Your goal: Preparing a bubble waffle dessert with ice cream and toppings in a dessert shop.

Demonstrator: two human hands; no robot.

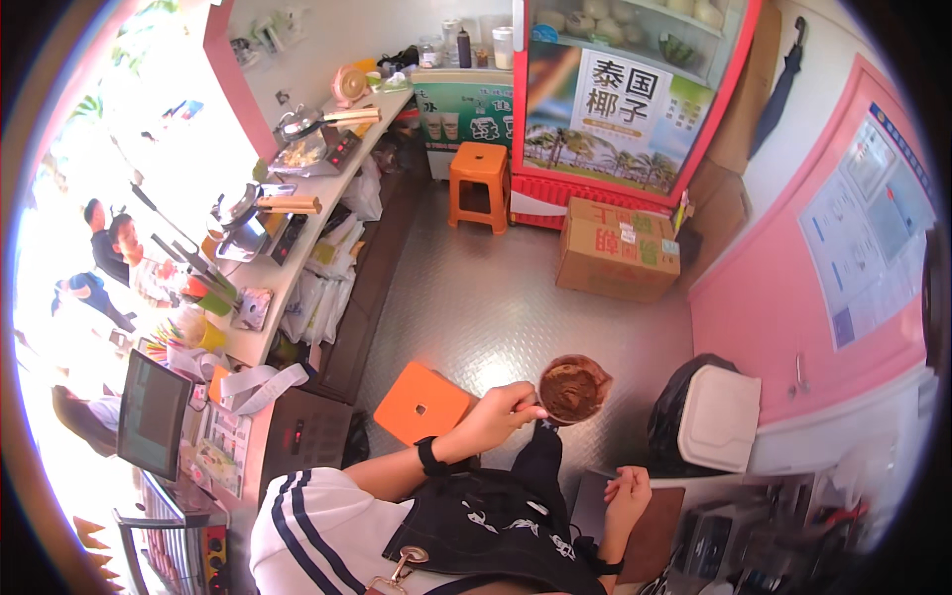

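Vessel [585, 409], round, brown inside, right of centre and a little below the middle of the frame; held up over the floor, mouth facing the camera. Contents: dark brown, clumped, powdery or pasty, cannot tell which.

Left hand [510, 409]: clamped on the vessel's left edge, thumb and fingers together; whether on rim or short handle, unclear. Right hand [627, 496]: lower right, well apart from the vessel, fingers loosely curled, apparently holding nothing.

Progress, as judged: vessel lifted and loaded, brown stuff not yet emptied out. How much handling is left, cannot say; no second container in either hand.

Nearby: orange stool [421, 405] left of the vessel; lidded bin [719, 416] with black bag to its right; cardboard box [620, 253] above, in the upper right.
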